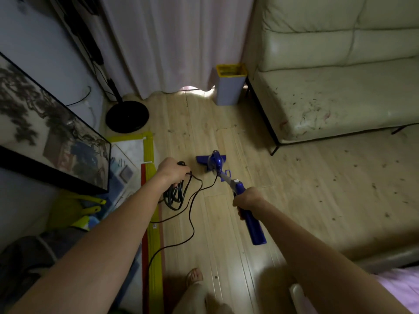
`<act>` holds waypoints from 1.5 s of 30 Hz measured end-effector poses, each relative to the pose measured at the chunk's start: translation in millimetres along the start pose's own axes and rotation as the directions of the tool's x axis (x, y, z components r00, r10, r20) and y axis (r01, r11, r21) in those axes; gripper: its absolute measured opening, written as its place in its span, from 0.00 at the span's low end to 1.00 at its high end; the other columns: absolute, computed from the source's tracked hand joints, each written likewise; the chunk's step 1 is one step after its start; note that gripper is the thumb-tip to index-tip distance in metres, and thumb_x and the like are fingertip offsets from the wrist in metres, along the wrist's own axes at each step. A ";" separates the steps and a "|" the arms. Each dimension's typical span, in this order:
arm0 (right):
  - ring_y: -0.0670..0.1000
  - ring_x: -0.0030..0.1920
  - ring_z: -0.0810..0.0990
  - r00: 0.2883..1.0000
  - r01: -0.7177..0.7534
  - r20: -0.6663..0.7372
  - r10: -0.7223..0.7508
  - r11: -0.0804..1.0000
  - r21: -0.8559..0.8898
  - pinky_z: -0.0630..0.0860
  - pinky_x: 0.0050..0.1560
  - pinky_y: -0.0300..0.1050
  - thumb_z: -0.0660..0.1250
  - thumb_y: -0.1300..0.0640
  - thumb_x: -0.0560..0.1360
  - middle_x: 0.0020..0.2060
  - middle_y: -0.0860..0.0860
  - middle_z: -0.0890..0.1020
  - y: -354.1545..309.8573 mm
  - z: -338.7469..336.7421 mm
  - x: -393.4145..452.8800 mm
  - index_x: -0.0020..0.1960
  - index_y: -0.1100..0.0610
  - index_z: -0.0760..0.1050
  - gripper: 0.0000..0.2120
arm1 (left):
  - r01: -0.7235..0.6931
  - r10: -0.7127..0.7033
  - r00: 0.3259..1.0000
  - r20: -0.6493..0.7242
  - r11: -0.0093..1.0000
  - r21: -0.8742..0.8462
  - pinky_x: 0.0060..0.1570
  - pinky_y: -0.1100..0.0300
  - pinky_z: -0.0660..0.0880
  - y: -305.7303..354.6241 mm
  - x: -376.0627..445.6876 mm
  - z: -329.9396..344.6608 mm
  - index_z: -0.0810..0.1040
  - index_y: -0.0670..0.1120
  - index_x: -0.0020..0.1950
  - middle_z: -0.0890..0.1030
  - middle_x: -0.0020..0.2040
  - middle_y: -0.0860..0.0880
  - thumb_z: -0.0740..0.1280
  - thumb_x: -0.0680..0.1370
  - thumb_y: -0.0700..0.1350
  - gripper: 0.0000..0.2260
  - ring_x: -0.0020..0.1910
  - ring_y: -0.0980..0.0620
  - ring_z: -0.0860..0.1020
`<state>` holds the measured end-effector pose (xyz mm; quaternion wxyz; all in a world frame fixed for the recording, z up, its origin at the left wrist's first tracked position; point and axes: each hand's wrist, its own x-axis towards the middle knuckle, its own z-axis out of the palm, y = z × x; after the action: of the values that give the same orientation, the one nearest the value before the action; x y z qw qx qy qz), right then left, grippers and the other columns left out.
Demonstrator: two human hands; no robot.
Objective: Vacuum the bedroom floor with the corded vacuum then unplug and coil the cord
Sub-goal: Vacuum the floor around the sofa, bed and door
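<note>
Blue corded vacuum (215, 163) standing on the wooden floor (226, 223) at centre, head toward the far curtain (172, 41). The right hand (246, 200) grips its handle; the left hand (173, 171) holds a bundle of black cord (174, 196), loose loops trailing near-left over the floor. Specks of debris lie at right, near the sofa (328, 91). Step in hand, as judged: vacuuming, cord kept clear. Next move calls for pushing the head right, paying out slack.
</note>
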<state>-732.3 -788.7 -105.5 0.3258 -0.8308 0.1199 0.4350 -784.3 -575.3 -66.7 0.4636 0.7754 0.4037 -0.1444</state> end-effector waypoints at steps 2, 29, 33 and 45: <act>0.52 0.31 0.77 1.000 0.008 0.015 -0.008 1.000 -0.005 0.74 0.25 0.44 0.66 0.67 0.75 0.39 0.58 0.78 14.6 1.0 -13.9 0.58 0.66 0.69 0.13 | -0.002 0.002 1.000 0.004 1.000 -0.008 0.27 0.60 0.68 -5.8 -14.4 7.3 0.75 0.42 0.40 0.76 0.35 0.45 0.67 0.76 0.44 0.08 0.28 0.51 0.71; 0.51 0.32 0.78 0.978 0.167 0.167 -0.125 0.949 -0.267 0.78 0.37 0.43 0.65 0.64 0.73 0.38 0.58 0.80 262.1 -19.9 -242.0 0.57 0.65 0.74 0.12 | -0.081 0.075 0.993 -0.092 0.995 -0.059 0.31 0.59 0.71 -104.4 -306.9 132.3 0.78 0.39 0.47 0.78 0.39 0.44 0.66 0.77 0.43 0.07 0.30 0.52 0.72; 0.51 0.30 0.77 0.986 0.145 0.119 -0.115 0.945 -0.293 0.78 0.36 0.43 0.64 0.64 0.74 0.34 0.57 0.79 258.3 -19.9 -234.6 0.55 0.66 0.75 0.10 | -0.084 0.082 0.996 -0.030 0.993 -0.086 0.27 0.62 0.69 -105.9 -309.6 148.0 0.77 0.39 0.47 0.76 0.34 0.46 0.65 0.79 0.41 0.06 0.28 0.53 0.70; 0.52 0.29 0.76 0.994 0.102 0.006 -0.105 0.951 -0.292 0.76 0.28 0.44 0.64 0.68 0.76 0.35 0.59 0.77 204.8 -23.2 -163.3 0.55 0.66 0.72 0.08 | -0.044 0.043 0.999 -0.018 0.992 -0.117 0.25 0.62 0.66 -102.9 -248.1 104.6 0.76 0.39 0.43 0.73 0.30 0.47 0.63 0.79 0.40 0.07 0.26 0.53 0.67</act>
<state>-913.0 -972.9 -54.7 0.2215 -0.8769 0.0123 0.4265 -1003.6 -759.8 -35.5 0.5084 0.7564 0.3980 -0.1043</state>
